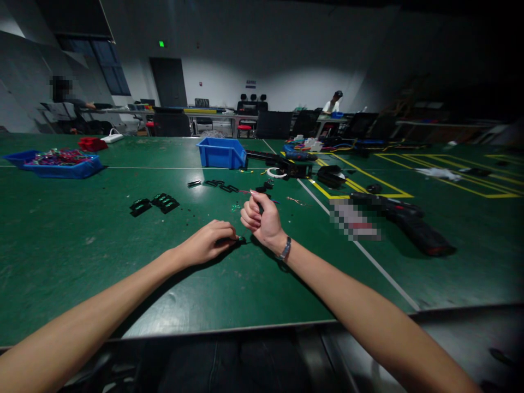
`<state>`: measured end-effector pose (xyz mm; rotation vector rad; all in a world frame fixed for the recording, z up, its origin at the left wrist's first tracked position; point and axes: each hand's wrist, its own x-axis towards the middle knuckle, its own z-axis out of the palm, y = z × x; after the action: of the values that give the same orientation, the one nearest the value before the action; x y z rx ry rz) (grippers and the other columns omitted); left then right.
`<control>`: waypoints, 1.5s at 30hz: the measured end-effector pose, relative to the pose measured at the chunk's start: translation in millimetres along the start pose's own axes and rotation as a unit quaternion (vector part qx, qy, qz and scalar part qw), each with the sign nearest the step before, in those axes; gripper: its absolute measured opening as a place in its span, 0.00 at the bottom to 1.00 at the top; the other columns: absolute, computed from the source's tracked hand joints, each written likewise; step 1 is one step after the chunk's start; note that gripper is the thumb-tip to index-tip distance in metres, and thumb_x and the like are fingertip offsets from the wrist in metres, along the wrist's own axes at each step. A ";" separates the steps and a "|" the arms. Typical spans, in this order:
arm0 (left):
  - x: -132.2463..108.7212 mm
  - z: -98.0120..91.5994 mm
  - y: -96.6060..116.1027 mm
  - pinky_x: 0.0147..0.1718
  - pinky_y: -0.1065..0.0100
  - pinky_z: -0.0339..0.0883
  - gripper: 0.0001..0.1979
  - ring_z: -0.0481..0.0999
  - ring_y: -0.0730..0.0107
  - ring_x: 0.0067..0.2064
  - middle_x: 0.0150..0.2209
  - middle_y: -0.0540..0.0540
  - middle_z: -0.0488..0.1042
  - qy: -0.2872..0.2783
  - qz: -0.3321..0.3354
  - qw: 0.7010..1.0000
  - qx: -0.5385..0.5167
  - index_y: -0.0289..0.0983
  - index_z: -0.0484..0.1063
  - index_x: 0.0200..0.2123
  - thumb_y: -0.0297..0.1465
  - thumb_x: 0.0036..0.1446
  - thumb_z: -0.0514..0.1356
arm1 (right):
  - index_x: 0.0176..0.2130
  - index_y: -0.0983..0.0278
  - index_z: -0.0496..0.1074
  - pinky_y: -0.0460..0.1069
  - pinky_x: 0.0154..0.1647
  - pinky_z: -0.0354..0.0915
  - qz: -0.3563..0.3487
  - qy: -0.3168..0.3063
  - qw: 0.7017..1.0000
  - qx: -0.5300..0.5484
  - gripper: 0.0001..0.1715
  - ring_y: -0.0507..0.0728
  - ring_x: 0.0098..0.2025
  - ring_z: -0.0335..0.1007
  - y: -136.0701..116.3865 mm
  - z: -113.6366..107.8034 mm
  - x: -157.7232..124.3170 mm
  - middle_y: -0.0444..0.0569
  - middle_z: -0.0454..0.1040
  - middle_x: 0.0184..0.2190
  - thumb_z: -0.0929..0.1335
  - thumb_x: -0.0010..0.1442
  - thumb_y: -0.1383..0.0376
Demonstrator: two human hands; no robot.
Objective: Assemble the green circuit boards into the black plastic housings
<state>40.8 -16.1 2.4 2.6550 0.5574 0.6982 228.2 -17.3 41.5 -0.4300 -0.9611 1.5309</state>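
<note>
My left hand (216,240) rests low over the green table, thumb and fingertips closed on a small black part with a green piece (242,239). My right hand (262,218), with a band at the wrist, is curled into a fist just above and right of it. What the fist holds, if anything, is hidden. Small green pieces (235,208) lie on the table left of the fist. Farther left sit two groups of black parts with green boards (165,202). Beyond the hands lie several black frame pieces (221,185).
A blue bin (221,153) stands beyond the hands. Blue trays of colourful small parts (61,158) are at left. A black power tool (409,218) lies at right, near a blue tool (298,153) and wires. Two people are in the background.
</note>
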 end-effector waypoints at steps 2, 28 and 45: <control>-0.1 0.9 0.1 0.48 0.63 0.62 0.09 0.74 0.64 0.46 0.42 0.43 0.76 -0.001 -0.003 1.000 -0.007 0.37 0.73 0.45 0.32 0.69 0.54 | 0.17 0.61 0.56 0.44 0.12 0.36 -0.002 -0.006 1.000 -0.001 0.26 0.45 0.12 0.38 2.5 0.2 0.2 0.34 0.48 0.10 0.69 0.59 0.57; 1.2 9.1 -0.9 0.45 0.63 0.64 0.13 0.71 0.62 0.43 0.40 0.43 0.73 0.023 -0.051 0.998 0.024 0.36 0.74 0.42 0.40 0.67 0.58 | 0.18 0.61 0.55 0.44 0.14 0.40 -0.014 -0.014 0.997 -0.077 0.27 0.45 0.13 0.41 6.0 3.8 -2.5 0.35 0.48 0.11 0.69 0.59 0.54; 1.6 11.3 -2.9 0.45 0.62 0.65 0.12 0.71 0.61 0.44 0.40 0.43 0.74 0.027 -0.051 0.998 0.019 0.36 0.74 0.40 0.39 0.66 0.59 | 0.18 0.61 0.56 0.45 0.15 0.41 -0.029 -0.034 0.993 -0.109 0.26 0.45 0.13 0.44 10.7 7.6 -2.8 0.35 0.50 0.12 0.69 0.61 0.58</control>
<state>47.2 -15.4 -7.5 2.6281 0.7224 0.7391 216.4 -21.8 37.1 -0.5028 -1.1901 1.4019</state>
